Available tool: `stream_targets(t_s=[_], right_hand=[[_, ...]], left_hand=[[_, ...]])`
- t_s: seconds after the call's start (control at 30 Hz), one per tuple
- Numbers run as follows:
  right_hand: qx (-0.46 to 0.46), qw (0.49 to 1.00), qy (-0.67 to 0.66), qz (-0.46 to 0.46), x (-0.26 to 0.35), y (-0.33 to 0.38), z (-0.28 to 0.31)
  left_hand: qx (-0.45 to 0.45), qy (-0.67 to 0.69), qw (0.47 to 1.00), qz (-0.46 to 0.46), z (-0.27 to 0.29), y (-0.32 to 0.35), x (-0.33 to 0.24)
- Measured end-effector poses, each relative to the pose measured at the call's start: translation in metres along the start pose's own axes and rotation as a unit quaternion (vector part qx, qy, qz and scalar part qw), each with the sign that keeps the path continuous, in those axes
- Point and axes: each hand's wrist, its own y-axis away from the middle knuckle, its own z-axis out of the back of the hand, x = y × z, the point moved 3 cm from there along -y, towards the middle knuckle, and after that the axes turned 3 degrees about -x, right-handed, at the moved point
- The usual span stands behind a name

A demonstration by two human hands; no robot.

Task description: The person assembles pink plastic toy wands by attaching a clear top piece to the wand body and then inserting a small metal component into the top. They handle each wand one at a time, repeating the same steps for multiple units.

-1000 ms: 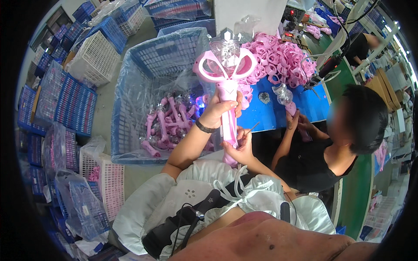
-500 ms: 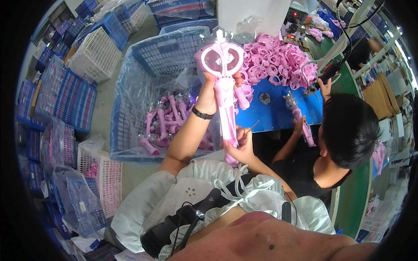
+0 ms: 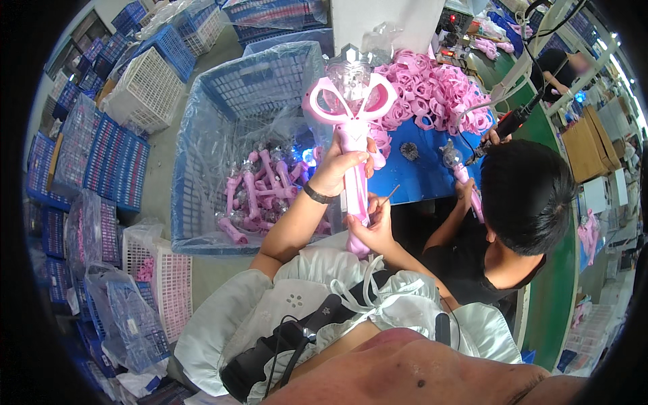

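A pink toy wand (image 3: 354, 177) stands lengthwise before me, its clear ball and crown-shaped tip (image 3: 350, 74) at the far end. Two pink loops (image 3: 349, 101) spread to either side of the ball. My left hand (image 3: 339, 167) is wrapped round the upper handle, thumb across its front. Lower down, my right hand (image 3: 372, 228) grips the handle near its base. A thin stick (image 3: 390, 196) pokes up from the right fingers; its other end is hidden.
At left, a lined blue crate (image 3: 196, 158) holds several pink wands (image 3: 260, 185), one lit blue. Pink loop parts (image 3: 435, 94) are heaped on a blue work surface (image 3: 422, 172). To my right a co-worker (image 3: 530, 196) holds a tool (image 3: 516, 120) to another wand (image 3: 466, 182).
The wand's loops now spread wider, with the ball and crown showing between and above them. My left hand has shifted down the handle. The co-worker's tool now meets their wand's head.
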Motion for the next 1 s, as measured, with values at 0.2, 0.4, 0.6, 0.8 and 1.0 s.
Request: stream_targets(t_s=[0.2,0.4,0.6,0.8,1.0], right_hand=[[0.002,1.0,-0.021,-0.02,-0.001,0.002,0.0],[0.077,0.997,0.029,0.001,0.0,0.002,-0.001],[0.033,0.999,-0.007,-0.043,0.002,0.001,-0.002],[0.028,0.999,-0.005,-0.034,0.004,-0.001,-0.002],[0.033,0.998,0.002,-0.048,-0.003,-0.001,0.003]], left_hand=[[0.027,0.002,1.0,-0.003,0.003,0.0,0.0],[0.032,0.082,0.993,-0.076,0.02,-0.025,-0.019],[0.018,0.08,0.997,-0.001,0.012,-0.01,-0.009],[0.045,0.049,0.998,0.013,0.008,-0.001,-0.004],[0.037,0.026,0.999,-0.002,0.014,-0.002,-0.001]])
